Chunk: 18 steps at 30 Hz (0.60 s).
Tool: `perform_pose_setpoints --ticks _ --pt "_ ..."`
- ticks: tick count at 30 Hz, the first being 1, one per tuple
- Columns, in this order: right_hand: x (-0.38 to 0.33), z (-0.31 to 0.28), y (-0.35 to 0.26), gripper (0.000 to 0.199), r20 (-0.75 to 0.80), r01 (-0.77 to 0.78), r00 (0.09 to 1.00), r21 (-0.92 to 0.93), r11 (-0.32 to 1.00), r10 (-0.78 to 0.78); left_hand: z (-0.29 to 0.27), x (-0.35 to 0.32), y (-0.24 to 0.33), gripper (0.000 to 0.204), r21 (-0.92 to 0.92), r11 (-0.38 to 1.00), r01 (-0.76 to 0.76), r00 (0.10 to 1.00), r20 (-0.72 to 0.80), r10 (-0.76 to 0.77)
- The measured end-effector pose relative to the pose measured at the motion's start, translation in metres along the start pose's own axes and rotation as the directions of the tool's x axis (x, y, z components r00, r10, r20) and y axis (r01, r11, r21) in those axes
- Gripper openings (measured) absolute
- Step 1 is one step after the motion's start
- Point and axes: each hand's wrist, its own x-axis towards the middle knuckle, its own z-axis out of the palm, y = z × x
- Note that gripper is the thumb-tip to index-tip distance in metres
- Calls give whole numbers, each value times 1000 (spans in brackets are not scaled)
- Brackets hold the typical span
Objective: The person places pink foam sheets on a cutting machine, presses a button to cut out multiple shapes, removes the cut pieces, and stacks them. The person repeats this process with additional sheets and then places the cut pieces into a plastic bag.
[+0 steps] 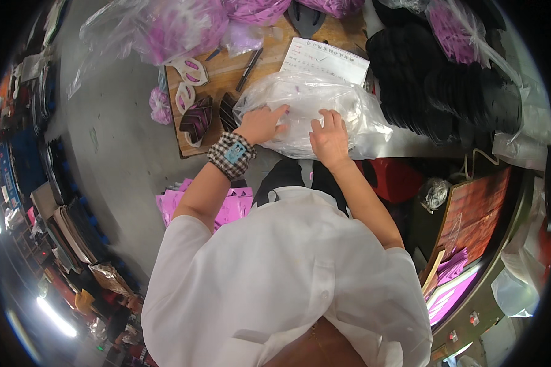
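Observation:
A clear plastic bag [315, 92] with whitish contents lies in front of me at the table's near edge; its folds blur what is inside. My left hand [262, 124] rests on the bag's left part, thumb and fingers apart and pointing to the right. A checked cuff [231, 155] with a blue patch circles that wrist. On the bag's near side, my right hand [330, 137] touches the plastic with bent, separated fingers. Behind the bag, a white printed sheet [315, 56] with handwritten marks is partly covered by it. A black marker pen [249, 69] lies to the left.
Dark striped pieces [197, 119] and white cut-out shapes [185, 96] lie on the wooden board [226, 76]. Bags of purple pieces [183, 30] stand behind. Stacked black pieces [410, 73] fill the right. Purple sheets [234, 205] sit low on my left.

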Motion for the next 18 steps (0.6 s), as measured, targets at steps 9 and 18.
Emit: perform_pose_setpoints --ticks 9,18 --pt "11 17 26 103 441 -459 810 66 886 387 6 27 -17 58 65 997 46 998 -42 -43" --pt "53 24 20 71 343 -419 880 237 876 328 17 27 -2 36 330 942 -60 978 -169 122"
